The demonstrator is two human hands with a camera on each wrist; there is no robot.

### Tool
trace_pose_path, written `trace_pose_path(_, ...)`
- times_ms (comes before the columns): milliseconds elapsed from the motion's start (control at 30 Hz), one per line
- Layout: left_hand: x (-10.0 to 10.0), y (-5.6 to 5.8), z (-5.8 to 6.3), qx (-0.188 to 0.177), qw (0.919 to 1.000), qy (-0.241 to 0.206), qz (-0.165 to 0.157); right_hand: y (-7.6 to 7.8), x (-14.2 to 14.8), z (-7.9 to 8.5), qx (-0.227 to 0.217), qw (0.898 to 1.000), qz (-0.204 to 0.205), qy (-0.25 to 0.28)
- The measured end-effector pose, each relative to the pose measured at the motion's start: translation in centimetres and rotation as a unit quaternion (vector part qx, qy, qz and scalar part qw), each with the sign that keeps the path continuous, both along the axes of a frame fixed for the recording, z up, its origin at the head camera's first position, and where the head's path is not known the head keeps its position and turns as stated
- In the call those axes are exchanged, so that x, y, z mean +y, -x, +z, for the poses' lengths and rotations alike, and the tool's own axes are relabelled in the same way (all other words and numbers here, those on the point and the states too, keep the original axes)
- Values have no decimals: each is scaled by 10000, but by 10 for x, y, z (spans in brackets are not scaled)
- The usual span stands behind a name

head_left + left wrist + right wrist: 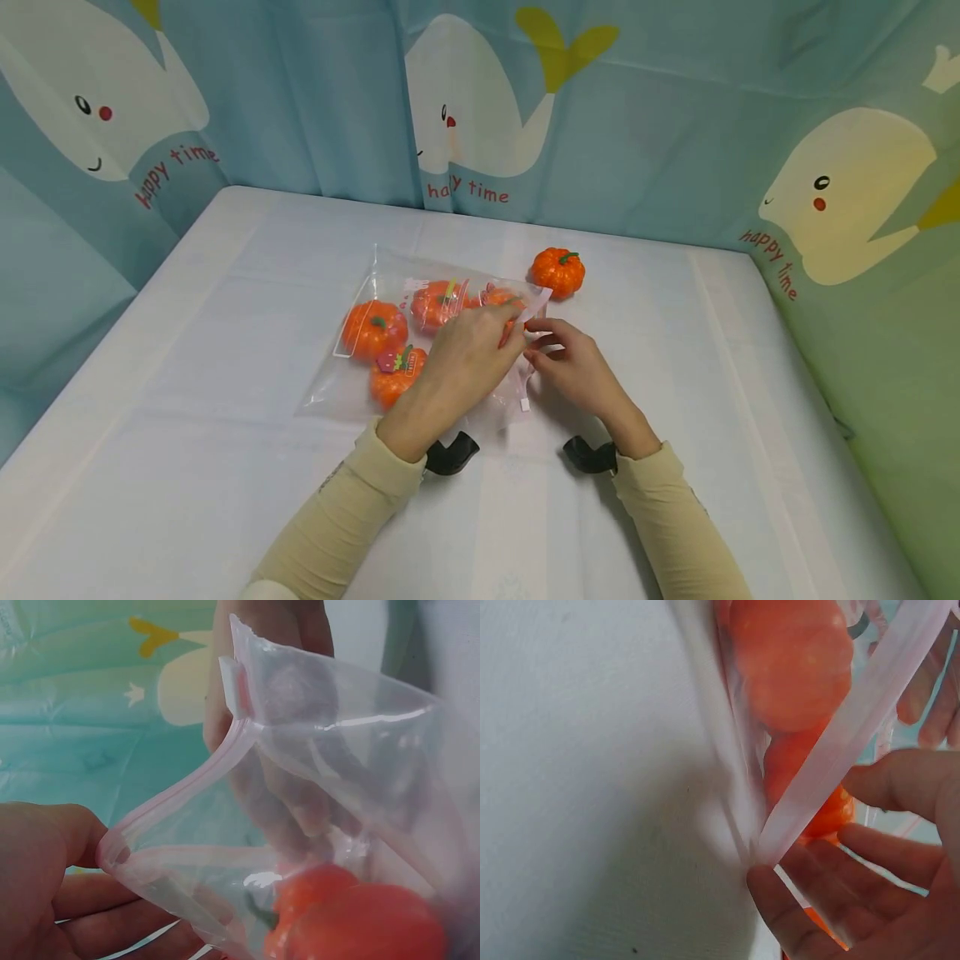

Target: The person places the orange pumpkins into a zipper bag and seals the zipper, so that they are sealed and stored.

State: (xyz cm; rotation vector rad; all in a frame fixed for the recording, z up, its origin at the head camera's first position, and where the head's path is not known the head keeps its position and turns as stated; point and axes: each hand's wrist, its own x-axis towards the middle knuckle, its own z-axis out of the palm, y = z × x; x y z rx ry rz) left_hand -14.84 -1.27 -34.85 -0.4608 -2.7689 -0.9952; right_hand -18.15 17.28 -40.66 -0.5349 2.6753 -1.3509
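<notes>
A clear zip bag (341,383) with a pink strip at its mouth lies on the table, several small orange toy pumpkins (375,331) inside. My left hand (472,350) reaches over the bag and pinches the lip of its mouth between thumb and fingers, clearest in the left wrist view. The mouth gapes there, and a white zip slider (231,686) sits on the strip. At the same mouth, my right hand (573,367) touches the pink strip (855,727) with its fingertips, thumb and fingers spread apart. Film partly blurs the right fingers in the left wrist view.
One more orange toy pumpkin (557,272) stands outside the bag, beyond its far right corner. White cloth covers the table (187,467). A blue-green curtain (660,150) with whale prints rises behind it and along both sides. Black curved pieces (452,454) project at both wrists.
</notes>
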Motion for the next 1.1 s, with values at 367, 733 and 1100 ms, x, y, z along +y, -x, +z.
trace_pose_path(367,2,-1,1,282,9995,-74,-70,-1,3,0,20,9952,968,-144)
trace_pose_path(733,3,-2,1,115,9998,-122,-59,1,4,-2,-5,9956,854,-387)
trace_pose_path(1100,0,1,-2,-43,10000,-48,55,1,8,-3,-84,9969,693,-351)
